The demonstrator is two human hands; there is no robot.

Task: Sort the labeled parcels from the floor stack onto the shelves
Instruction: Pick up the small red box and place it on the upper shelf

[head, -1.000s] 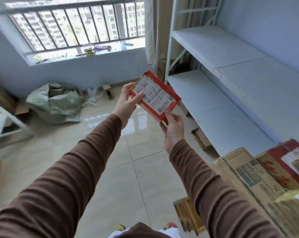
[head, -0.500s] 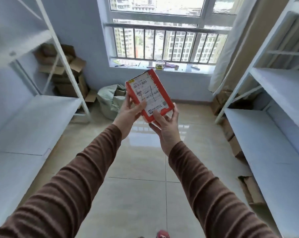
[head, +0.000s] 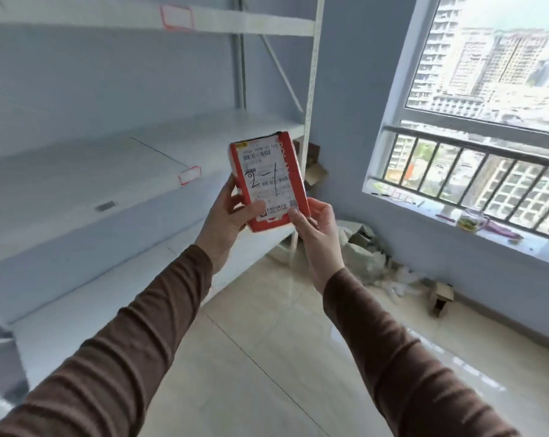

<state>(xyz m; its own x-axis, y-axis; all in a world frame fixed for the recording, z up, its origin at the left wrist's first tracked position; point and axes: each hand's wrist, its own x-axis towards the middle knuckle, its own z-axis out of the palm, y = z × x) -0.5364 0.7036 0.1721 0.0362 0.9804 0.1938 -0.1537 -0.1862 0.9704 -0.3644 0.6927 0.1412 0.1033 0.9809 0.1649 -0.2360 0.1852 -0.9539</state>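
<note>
While both hands grip it, red parcel (head: 268, 181), white label handwritten "2-1", left hand (head: 226, 219), right hand (head: 317, 228).

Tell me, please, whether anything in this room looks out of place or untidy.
Yes: crumpled grey-white plastic packaging and a small open cardboard box lie on the beige tiled floor under the window, like discarded wrapping. The red cardboard parcel with a white shipping label, held in both hands, looks intact.
</note>
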